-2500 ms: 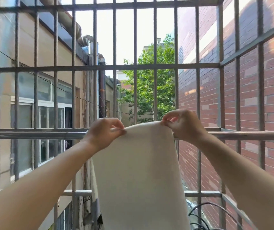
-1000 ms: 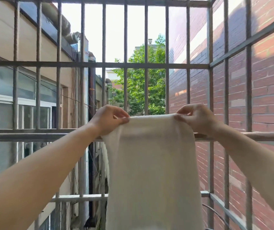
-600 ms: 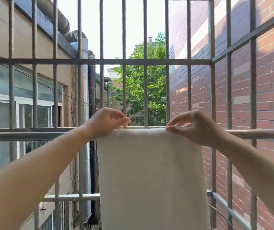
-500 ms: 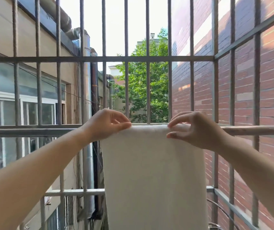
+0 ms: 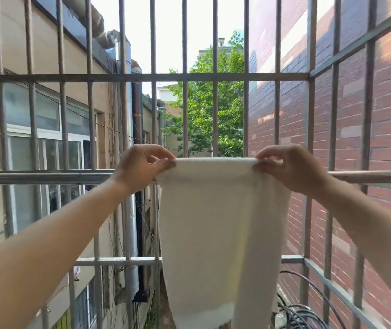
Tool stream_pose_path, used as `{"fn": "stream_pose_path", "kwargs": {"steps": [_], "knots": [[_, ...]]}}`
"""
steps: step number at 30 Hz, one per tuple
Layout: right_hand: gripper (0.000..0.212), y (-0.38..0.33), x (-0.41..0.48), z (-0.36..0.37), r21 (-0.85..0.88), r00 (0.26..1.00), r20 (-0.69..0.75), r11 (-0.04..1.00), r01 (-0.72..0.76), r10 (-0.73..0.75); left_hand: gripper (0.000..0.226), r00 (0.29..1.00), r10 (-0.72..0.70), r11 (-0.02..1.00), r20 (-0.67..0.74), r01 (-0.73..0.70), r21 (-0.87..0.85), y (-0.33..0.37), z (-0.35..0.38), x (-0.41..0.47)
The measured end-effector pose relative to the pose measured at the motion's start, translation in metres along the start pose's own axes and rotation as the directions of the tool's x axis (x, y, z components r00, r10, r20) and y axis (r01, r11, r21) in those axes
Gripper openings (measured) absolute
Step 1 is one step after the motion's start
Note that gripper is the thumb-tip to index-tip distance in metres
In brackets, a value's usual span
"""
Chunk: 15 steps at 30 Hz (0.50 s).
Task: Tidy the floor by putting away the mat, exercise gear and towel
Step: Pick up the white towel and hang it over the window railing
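both hands are pinching the white towel [image 5: 220, 222] by its top corners, the left hand [image 5: 140, 166] at the left end and the right hand [image 5: 291, 168] at the right, while it is hanging before the metal rail [image 5: 47, 176]. its top edge is now sitting lifted above the rail, where half a second ago it was lying level with it.

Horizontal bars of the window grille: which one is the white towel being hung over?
The thick rail at hand height. The towel hangs in front of it, pinched by left hand and right hand; other crossbars lie above and below.
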State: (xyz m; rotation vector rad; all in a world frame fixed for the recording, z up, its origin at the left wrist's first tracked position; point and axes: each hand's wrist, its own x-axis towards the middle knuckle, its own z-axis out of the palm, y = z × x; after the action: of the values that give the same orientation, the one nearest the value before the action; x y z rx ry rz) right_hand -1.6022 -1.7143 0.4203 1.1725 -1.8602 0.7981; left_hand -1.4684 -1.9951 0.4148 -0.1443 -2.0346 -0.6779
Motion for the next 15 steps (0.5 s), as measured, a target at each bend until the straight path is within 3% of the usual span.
{"fn": "stream_pose_path", "kwargs": {"steps": [3,9,11,13,15], "knots": [[0.014,0.01,0.014,-0.012,0.015,0.993,0.111,0.999,-0.042,0.04,0.008,0.999,-0.024,0.996,0.023,0.026,-0.088,0.003,0.0,0.012],[0.018,0.029,0.026,-0.009,0.051,0.969,0.178,0.982,-0.181,0.169,0.007,0.976,-0.125,0.979,0.176,0.092,0.183,-0.016,0.001,0.029],[0.017,0.026,0.023,-0.011,0.097,0.969,0.165,0.975,-0.2,0.182,0.006,0.972,-0.147,0.98,0.181,0.119,0.16,-0.019,0.005,0.027],[0.017,0.017,0.017,-0.014,0.159,0.972,0.148,0.965,-0.208,0.185,0.006,0.987,-0.1,0.993,0.126,0.091,0.075,-0.017,0.009,0.022],[0.02,0.004,0.009,-0.015,0.143,0.972,0.158,0.969,-0.2,0.177,0.012,0.985,-0.036,0.999,0.168,0.031,0.032,-0.011,0.013,0.014]]}}
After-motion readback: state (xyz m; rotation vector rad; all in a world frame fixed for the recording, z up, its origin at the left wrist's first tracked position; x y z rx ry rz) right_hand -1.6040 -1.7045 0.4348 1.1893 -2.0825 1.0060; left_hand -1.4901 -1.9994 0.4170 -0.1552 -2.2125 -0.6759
